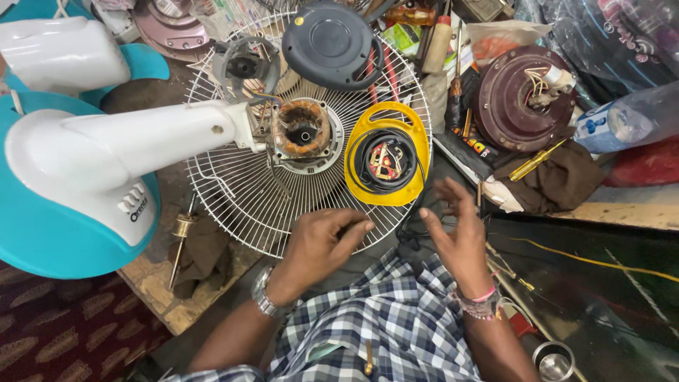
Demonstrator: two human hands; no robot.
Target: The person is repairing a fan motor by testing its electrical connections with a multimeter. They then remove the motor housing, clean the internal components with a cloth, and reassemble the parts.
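A white wire fan guard (pixel 240 191) is laid flat on the tabletop (pixel 152 279), and everything else is placed against it. At its centre an exposed fan motor (pixel 304 134) with copper windings is seen, joined to the white neck (pixel 155 138) of a fan whose turquoise base (pixel 42 226) lies left of the guard. On the guard's right part a yellow housing (pixel 387 152) is set, with a black ring and coloured wiring inside it. A dark grey round motor cover (pixel 331 44) rests on the guard's far edge.

The left hand (pixel 322 244) is held at the guard's near rim, its grip curled loosely with the fingertips close together (whether anything is pinched cannot be told, and contact with the wires is unclear). A metal wristwatch (pixel 263 296) is worn on that wrist. The right hand (pixel 456 230) is raised just right of the guard's near rim, below the yellow housing, its grip spread and nothing held in it; beaded bands are worn on the wrist.

Well to the right of the guard a maroon ceiling-fan motor (pixel 520 99) with loose wires is seen, a clear plastic bottle (pixel 626 120) beside it, and a yellow-handled screwdriver (pixel 534 161) on brown cloth.
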